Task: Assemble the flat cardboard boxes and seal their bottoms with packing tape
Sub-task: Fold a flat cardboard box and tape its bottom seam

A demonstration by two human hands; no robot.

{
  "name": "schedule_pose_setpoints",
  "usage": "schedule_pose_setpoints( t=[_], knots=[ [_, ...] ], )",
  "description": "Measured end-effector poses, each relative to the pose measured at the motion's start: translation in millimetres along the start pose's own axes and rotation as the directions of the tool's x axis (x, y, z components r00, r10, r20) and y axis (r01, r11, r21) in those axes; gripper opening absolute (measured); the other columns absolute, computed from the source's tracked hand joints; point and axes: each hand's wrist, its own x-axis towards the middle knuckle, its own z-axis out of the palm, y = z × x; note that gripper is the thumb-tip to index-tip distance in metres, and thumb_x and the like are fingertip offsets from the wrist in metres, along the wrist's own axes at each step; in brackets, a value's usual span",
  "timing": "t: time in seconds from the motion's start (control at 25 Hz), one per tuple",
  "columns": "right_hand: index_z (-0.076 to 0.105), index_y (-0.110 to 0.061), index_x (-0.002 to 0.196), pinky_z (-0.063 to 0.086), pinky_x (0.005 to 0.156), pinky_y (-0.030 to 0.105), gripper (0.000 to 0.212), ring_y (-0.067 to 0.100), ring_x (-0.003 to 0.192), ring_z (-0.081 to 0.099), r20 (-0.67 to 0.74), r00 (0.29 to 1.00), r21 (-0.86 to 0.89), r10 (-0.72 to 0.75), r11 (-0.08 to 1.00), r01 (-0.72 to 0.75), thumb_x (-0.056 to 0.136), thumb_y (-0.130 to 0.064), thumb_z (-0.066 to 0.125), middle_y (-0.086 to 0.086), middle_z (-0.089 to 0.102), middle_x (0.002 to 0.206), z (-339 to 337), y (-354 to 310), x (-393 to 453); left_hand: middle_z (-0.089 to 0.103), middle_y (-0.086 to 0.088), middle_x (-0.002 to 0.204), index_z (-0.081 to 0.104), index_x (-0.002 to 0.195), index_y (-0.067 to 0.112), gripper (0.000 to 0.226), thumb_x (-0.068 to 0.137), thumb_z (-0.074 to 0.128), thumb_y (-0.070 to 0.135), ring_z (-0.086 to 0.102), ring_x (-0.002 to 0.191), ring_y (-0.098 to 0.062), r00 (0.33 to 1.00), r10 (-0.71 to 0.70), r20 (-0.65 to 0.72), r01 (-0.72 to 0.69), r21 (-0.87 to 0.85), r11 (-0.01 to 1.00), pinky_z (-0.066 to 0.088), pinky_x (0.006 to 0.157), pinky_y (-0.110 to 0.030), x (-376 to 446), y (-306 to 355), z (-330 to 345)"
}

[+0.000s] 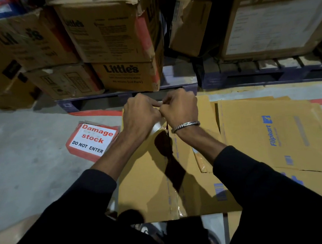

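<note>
Stacked corrugated cartons, creased and printed, fill the pallets ahead of you. Beyond your right forearm, flat brown cardboard sheets with blue print lie overlapping on the smooth grey concrete floor. Directly below you sits the assembled box, its two matte flaps meeting along a centre seam. Your arms, in dark sleeves, reach forward and converge over the far end of that seam. Your left hand and right hand are both curled, knuckles up, fingertips touching, pinching a glossy, translucent strip of packing tape that runs down to the seam. A ridged metal bracelet circles your right wrist. A red-bordered floor sign lies left of the box.
</note>
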Motion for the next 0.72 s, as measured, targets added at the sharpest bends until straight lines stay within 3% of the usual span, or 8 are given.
schedule_pose_setpoints(
  t=[0.2, 0.28, 0.4, 0.48, 0.56, 0.64, 0.72],
  knots=[
    [0.081, -0.017, 0.081, 0.056, 0.056, 0.032, 0.019, 0.027, 0.065, 0.066, 0.005, 0.997, -0.098, -0.081, 0.992, 0.081, 0.069, -0.016, 0.066, 0.007, 0.072, 0.070, 1.6, -2.9, -4.3, 0.080, 0.006, 0.098, 0.082, 0.104, 0.032, 0.027, 0.082, 0.079, 0.017, 0.067, 0.081, -0.014, 0.999, -0.020, -0.026, 0.019, -0.001, 1.000, 0.036, 0.058, -0.017, 3.5, -4.0, 2.7],
    [0.079, -0.016, 0.079, 0.052, 0.054, 0.031, 0.016, 0.027, 0.062, 0.065, 0.007, 0.991, -0.111, -0.130, 0.985, 0.130, 0.070, -0.017, 0.067, 0.007, 0.071, 0.068, 2.6, -3.8, -6.1, 0.080, 0.007, 0.099, 0.083, 0.103, 0.030, 0.021, 0.083, 0.082, 0.023, 0.065, 0.079, -0.008, 0.999, -0.035, 0.013, 0.036, -0.054, 0.998, 0.037, 0.056, -0.013, 5.5, -7.1, 5.1],
    [0.080, -0.019, 0.074, 0.054, 0.056, 0.031, 0.014, 0.021, 0.062, 0.066, -0.014, 0.997, 0.002, -0.072, 0.997, 0.072, 0.067, -0.018, 0.068, 0.000, 0.071, 0.065, 3.2, -2.7, -4.4, 0.079, 0.013, 0.098, 0.083, 0.097, 0.035, 0.020, 0.078, 0.088, 0.036, 0.067, 0.088, -0.005, 0.979, -0.107, 0.171, 0.147, -0.241, 0.959, 0.052, 0.071, -0.023, 11.6, -17.4, 3.9],
    [0.082, -0.022, 0.071, 0.058, 0.062, 0.030, 0.017, 0.016, 0.063, 0.068, -0.019, 0.997, 0.142, 0.070, 0.988, -0.067, 0.068, -0.015, 0.067, -0.006, 0.073, 0.063, 5.5, 11.3, 8.3, 0.079, 0.015, 0.091, 0.083, 0.098, 0.035, 0.019, 0.080, 0.087, 0.037, 0.069, 0.093, -0.007, 0.925, -0.122, 0.360, 0.292, -0.468, 0.834, 0.056, 0.080, -0.028, 11.6, -20.8, 1.2],
    [0.082, -0.022, 0.067, 0.060, 0.063, 0.031, 0.017, 0.010, 0.060, 0.067, -0.021, 0.989, 0.180, 0.148, 0.973, -0.142, 0.071, -0.012, 0.069, -0.009, 0.071, 0.059, 9.6, 18.6, 11.8, 0.076, 0.011, 0.079, 0.082, 0.108, 0.027, 0.016, 0.094, 0.074, 0.031, 0.067, 0.078, -0.008, 0.863, -0.127, 0.490, 0.419, -0.552, 0.721, 0.051, 0.064, -0.022, 4.2, -15.0, 2.0],
    [0.080, -0.022, 0.066, 0.061, 0.061, 0.028, 0.017, 0.007, 0.060, 0.067, -0.022, 0.993, 0.163, 0.120, 0.980, -0.115, 0.073, -0.009, 0.072, -0.010, 0.070, 0.059, 14.7, 22.8, 9.4, 0.069, 0.006, 0.075, 0.078, 0.112, 0.023, 0.025, 0.106, 0.055, 0.031, 0.059, 0.067, -0.012, 0.867, -0.089, 0.490, 0.330, -0.432, 0.839, 0.040, 0.055, -0.023, -4.6, -5.2, 9.3],
    [0.078, -0.021, 0.065, 0.053, 0.062, 0.015, 0.020, 0.006, 0.060, 0.064, 0.001, 0.993, 0.120, 0.116, 0.986, -0.115, 0.078, -0.008, 0.071, -0.011, 0.068, 0.059, 19.7, 31.5, 10.7, 0.071, -0.001, 0.086, 0.076, 0.097, 0.021, 0.031, 0.107, 0.048, 0.030, 0.061, 0.078, -0.020, 0.910, -0.032, 0.413, 0.140, -0.234, 0.962, 0.042, 0.063, -0.033, -19.4, -0.6, 11.6]
  ],
)
